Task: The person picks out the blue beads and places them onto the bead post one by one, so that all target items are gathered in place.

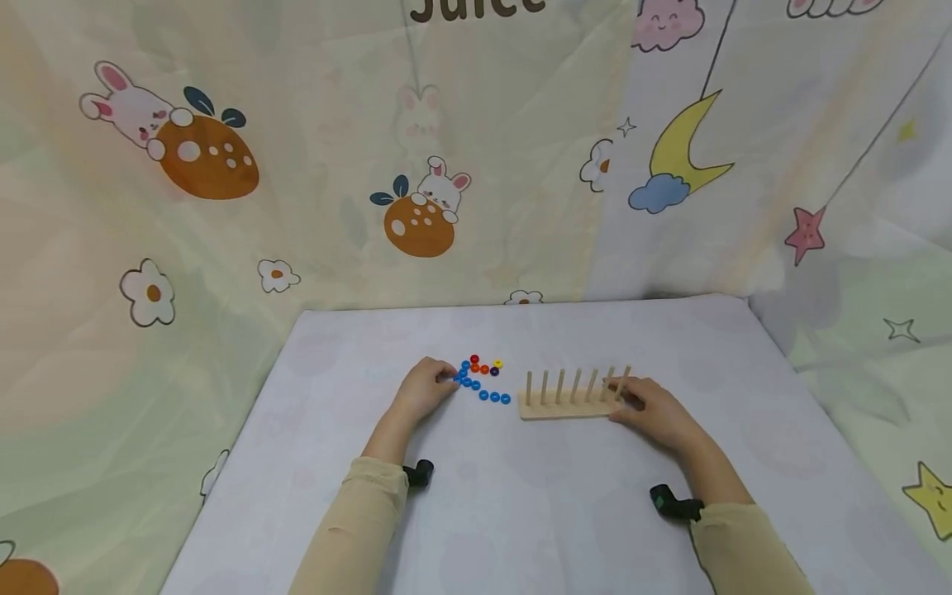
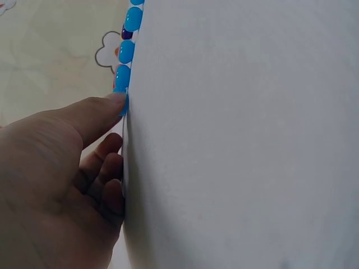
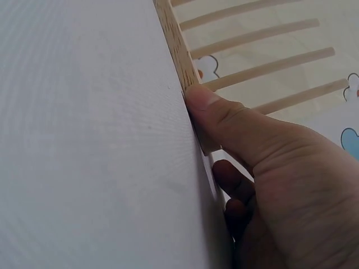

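The person wears long sleeves in a plain, pale yellow-beige cloth. The left sleeve (image 1: 345, 537), nearer the left edge of the surface (image 1: 535, 521), ends in a wrinkled cuff (image 1: 379, 471). The right sleeve (image 1: 747, 549), nearer the right edge, has the same colour, with a thin dark line along its inner side. Small black cameras with angled, rounded bodies sit at both wrists: the left camera (image 1: 419, 473) and the right camera (image 1: 675, 504), which shows a greenish spot. The left hand (image 1: 424, 388) and right hand (image 1: 653, 411) are bare.
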`<state>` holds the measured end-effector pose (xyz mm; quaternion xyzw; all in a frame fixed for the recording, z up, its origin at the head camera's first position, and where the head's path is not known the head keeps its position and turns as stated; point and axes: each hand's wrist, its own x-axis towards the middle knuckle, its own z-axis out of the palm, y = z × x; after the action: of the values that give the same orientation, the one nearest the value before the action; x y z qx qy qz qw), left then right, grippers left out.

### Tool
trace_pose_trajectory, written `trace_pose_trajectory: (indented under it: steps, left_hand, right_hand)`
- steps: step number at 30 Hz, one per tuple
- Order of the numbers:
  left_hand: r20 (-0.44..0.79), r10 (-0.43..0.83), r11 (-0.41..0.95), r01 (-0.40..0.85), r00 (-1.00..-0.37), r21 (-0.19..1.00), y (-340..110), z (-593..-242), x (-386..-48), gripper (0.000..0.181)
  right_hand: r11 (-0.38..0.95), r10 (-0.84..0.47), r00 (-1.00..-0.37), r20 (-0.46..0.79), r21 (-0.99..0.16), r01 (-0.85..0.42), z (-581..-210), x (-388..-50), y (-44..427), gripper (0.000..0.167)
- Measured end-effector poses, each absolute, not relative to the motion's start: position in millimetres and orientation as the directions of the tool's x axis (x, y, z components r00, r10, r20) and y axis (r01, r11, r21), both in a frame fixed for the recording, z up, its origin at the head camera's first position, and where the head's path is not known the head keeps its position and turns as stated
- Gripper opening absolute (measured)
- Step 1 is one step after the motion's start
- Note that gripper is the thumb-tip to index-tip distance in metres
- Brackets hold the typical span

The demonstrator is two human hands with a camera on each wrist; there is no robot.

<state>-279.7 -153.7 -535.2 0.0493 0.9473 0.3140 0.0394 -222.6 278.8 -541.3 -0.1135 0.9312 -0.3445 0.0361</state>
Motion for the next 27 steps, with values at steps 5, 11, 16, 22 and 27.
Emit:
trace_pose_trajectory:
  steps: [5,11,16,22,27]
  left_hand:
    - [-0.027,0.118,0.805,0.079,-0.993,0.588,-154,-535,-279,0.023]
    - [-0.028,0.119,0.806,0.080,-0.993,0.587,-154,-533,-279,0.023]
    - [-0.033,0.113,0.796,0.071,-0.993,0.601,-156,-529,-279,0.023]
    - [-0.038,0.105,0.792,0.061,-0.994,0.607,-155,-519,-279,0.025]
    - [-0.031,0.120,0.783,0.075,-0.992,0.618,-149,-502,-275,0.028]
  right_hand:
    - [0.740,-0.246,-0.969,0.028,-0.640,-0.206,-540,-222,277,0.057]
    - [0.745,-0.239,-0.970,0.045,-0.632,-0.213,-540,-221,277,0.056]
    - [0.744,-0.247,-0.968,0.048,-0.630,-0.222,-541,-221,277,0.056]
    - [0.752,-0.255,-0.965,0.057,-0.615,-0.235,-541,-223,278,0.058]
    - [0.753,-0.252,-0.967,0.047,-0.618,-0.226,-542,-223,279,0.060]
